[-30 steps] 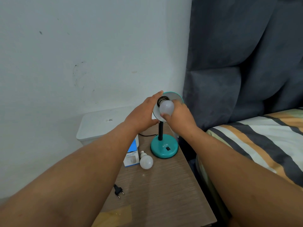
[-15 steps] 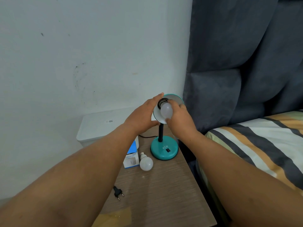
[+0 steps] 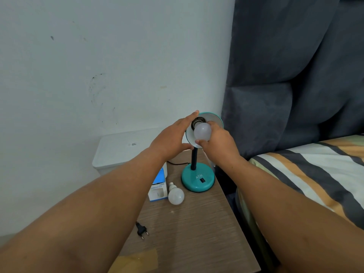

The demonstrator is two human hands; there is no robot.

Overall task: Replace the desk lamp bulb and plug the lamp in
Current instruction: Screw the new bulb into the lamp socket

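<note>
Fingers of the right hand (image 3: pixel 218 143) are wrapping around the white bulb (image 3: pixel 202 131), holding it at the mouth of the teal lamp shade (image 3: pixel 215 120), a little right of the frame's centre; the bulb's neck is pointing into the dark socket (image 3: pixel 197 121), though whether the threads are engaging cannot be told. Beside it, the left hand (image 3: pixel 171 138) is cupping the left rim of the shade, thumb lying below and fingertips reaching over the top edge, steadying it.

Nearest the camera, at the bottom of the frame, a patch of yellowish tape (image 3: pixel 136 262) is sitting on the wood-grain bedside table (image 3: pixel 197 233). Just beyond it, a black two-pin plug (image 3: pixel 142 230) is lying loose on the tabletop, pins pointing toward the lower right. Farther up, a second white bulb (image 3: pixel 175 194) is lying on its side, touching or just beside a blue-and-white bulb box (image 3: pixel 158 189). Right of these, the round teal lamp base (image 3: pixel 197 177) is standing with a black switch on its front, a black neck (image 3: pixel 194 158) rising from it toward the shade.

Behind the table, a white lidded container (image 3: pixel 122 149) is sitting against the wall. Along the right edge, a striped bedsheet (image 3: pixel 315 170) is showing, with a dark grey padded headboard (image 3: pixel 295 75) rising above it.
</note>
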